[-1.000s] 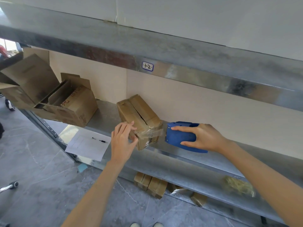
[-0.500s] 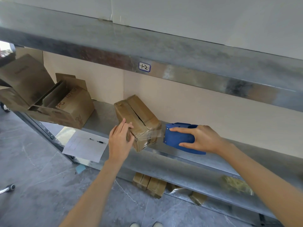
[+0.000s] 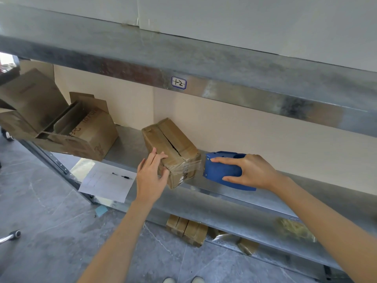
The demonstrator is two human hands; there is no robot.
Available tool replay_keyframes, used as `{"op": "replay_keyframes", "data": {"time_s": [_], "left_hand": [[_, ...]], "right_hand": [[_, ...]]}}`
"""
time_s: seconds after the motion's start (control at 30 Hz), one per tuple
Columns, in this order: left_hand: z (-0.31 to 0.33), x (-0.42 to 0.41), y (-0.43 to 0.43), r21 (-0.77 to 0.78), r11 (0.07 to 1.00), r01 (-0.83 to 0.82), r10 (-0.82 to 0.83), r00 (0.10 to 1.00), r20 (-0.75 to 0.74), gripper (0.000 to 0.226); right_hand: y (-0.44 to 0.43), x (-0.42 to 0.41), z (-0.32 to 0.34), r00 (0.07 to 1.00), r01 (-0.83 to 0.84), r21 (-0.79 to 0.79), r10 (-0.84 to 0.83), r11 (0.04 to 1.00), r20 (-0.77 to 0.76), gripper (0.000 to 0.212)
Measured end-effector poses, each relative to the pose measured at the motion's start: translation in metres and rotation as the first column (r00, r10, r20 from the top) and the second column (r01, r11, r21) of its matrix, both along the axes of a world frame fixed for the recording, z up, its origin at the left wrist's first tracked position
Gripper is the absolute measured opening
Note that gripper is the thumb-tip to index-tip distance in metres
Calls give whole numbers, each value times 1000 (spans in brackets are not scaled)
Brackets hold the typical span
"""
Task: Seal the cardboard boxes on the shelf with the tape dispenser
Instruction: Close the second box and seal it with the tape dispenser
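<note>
1. Since the earlier frames, the left hand's (image 3: 150, 178) fingers have slid onto the near top corner of the small cardboard box (image 3: 173, 139); the box and dispenser have barely shifted.
2. The box sits on the metal shelf (image 3: 234, 195) near its front edge. Its long axis runs from the back left to the front right, and its gaping top seam follows that line.
3. Clear tape (image 3: 194, 165) wraps the box's near end and stretches right to the blue tape dispenser (image 3: 221, 170). The dispenser lies lengthwise along the shelf, with its mouth pointing left at the box.
4. The left hand presses the box with straight fingers and grasps nothing. The right hand (image 3: 251, 170) grips the dispenser between forefinger and thumb.
5. Farther left stand an open carton (image 3: 81, 137) and a paper sheet (image 3: 108, 184) bearing a pen (image 3: 120, 175).
</note>
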State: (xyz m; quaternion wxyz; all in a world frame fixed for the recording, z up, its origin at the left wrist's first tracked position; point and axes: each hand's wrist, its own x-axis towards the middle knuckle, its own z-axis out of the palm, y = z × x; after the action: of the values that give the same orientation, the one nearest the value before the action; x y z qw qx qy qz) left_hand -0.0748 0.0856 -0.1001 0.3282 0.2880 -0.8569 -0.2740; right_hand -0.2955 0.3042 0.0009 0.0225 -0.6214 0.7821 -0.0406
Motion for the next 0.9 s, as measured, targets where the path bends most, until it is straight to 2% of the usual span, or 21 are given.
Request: {"op": "replay_keyframes", "data": {"time_s": [0.1, 0.23, 0.4, 0.63, 0.8, 0.9], "left_hand": [[4, -1, 6, 80, 992, 93, -92, 996, -16, 33], [4, -3, 9, -15, 994, 106, -104, 991, 78, 64], [-4, 1, -2, -31, 995, 98, -94, 990, 107, 56], [5, 42, -41, 9, 986, 167, -167, 986, 21, 60], [7, 45, -52, 55, 973, 224, -227, 973, 47, 61], [9, 44, -49, 79, 972, 220, -222, 975, 27, 59]], "right_hand": [[0, -1, 2, 1000, -4, 3, 4, 1000, -3, 66], [-3, -2, 8, 1000, -1, -8, 1, 1000, -14, 62], [-9, -1, 14, 999, -43, -14, 43, 999, -11, 63], [-37, 30, 11, 988, -157, -39, 157, 987, -8, 61], [-46, 26, 0, 982, -124, -75, 133, 989, 130, 60], [-42, 19, -4, 977, -138, -74, 148, 988, 151, 61]]}}
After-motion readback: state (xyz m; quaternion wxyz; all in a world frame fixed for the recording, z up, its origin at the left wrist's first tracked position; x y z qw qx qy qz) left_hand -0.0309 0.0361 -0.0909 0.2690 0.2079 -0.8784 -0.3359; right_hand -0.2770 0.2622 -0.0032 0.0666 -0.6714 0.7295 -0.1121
